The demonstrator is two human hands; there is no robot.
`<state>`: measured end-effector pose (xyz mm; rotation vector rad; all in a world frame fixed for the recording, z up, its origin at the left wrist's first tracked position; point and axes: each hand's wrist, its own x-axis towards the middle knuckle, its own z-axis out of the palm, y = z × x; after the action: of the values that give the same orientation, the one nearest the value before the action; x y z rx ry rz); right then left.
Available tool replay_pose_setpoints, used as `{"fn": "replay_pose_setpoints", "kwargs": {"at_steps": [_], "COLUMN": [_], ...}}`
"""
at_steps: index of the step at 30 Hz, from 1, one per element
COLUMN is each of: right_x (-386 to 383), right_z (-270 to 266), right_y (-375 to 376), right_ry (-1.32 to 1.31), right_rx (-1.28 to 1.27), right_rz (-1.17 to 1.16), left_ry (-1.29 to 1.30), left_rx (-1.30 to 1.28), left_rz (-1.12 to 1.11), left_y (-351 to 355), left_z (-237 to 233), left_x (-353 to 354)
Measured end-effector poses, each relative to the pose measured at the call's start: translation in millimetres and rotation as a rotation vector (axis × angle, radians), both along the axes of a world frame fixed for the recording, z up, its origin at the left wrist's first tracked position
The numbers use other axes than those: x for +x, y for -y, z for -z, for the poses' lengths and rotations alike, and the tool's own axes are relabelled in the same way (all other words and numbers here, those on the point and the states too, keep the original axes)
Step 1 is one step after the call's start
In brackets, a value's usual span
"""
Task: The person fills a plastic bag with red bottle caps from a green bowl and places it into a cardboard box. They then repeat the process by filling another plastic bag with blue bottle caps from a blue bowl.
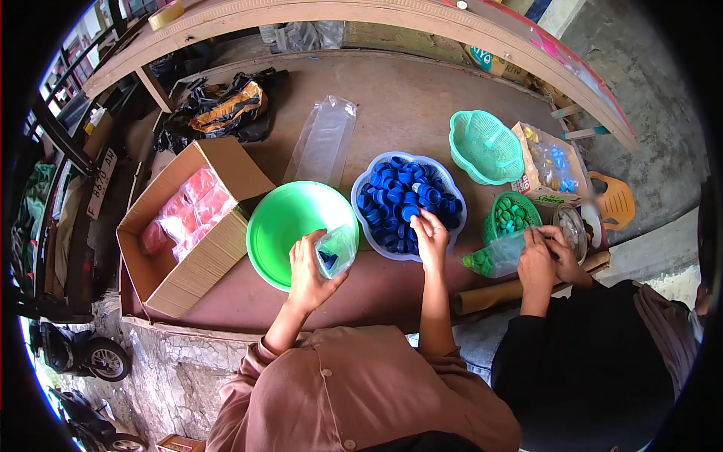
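Observation:
My left hand (306, 279) is closed around a small clear plastic bag (343, 245), held over the near right rim of a green bowl (279, 218). A few dark blue caps (328, 260) show inside the bag. My right hand (431, 237) pinches a blue bottle cap (409, 213) at the near side of a pale lilac basket (360, 183). That basket is heaped with blue caps (399, 188). The bowl and the basket stand side by side in front of me.
A cardboard box (184, 290) with pink-filled bags stands left. Flat plastic bags (324, 139) lie behind the bowl. On the right are a teal basket (486, 147), a box of bagged caps (546, 196), and a co-worker's hands (538, 264) holding a bag of green caps (480, 262).

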<state>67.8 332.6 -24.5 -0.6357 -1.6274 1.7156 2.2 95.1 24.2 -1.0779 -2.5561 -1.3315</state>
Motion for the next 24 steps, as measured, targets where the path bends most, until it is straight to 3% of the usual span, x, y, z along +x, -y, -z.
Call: {"fn": "replay_pose_setpoints", "kwargs": {"at_steps": [3,5,9,11,12,15,19,22,24], "right_x": [1.5,-0.4,2.4,-1.7,-2.6,-3.6,15.4,24.4,25.1], "right_z": [-25.7,-34.4,-70.2,-76.7,-74.1,-60.7,-26.9,-22.2,-15.1], "right_y": [20.1,40.0,78.4,88.5,88.1,66.4,20.8,15.8,11.6], "right_ry": [-0.021,-0.127,0.144,-0.001,-0.034,0.034,0.713,0.867,0.811], "right_rx": [-0.103,-0.043,0.485,0.774,0.692,0.568,1.109,1.07,1.051], "right_rz": [-0.058,-0.145,-0.43,-0.484,-0.499,-0.286,0.177,0.166,0.166], "left_ry": [0.014,-0.021,-0.021,-0.044,-0.045,-0.02,-0.041,-0.041,-0.029], "left_rx": [-0.006,0.006,0.015,0.018,0.018,0.015,0.014,0.018,0.016], "left_rz": [-0.001,-0.017,-0.016,0.0,0.001,-0.03,-0.036,-0.032,-0.029], "left_y": [-1.2,-1.3,-3.1,-2.6,-2.1,-0.4,1.3,1.0,0.6], "left_z": [-2.4,-3.7,-0.8,1.7,1.7,0.5,0.4,0.0,-0.5], "left_x": [1.5,2.3,2.0,0.6,0.4,1.4,0.5,-0.4,1.4]}}
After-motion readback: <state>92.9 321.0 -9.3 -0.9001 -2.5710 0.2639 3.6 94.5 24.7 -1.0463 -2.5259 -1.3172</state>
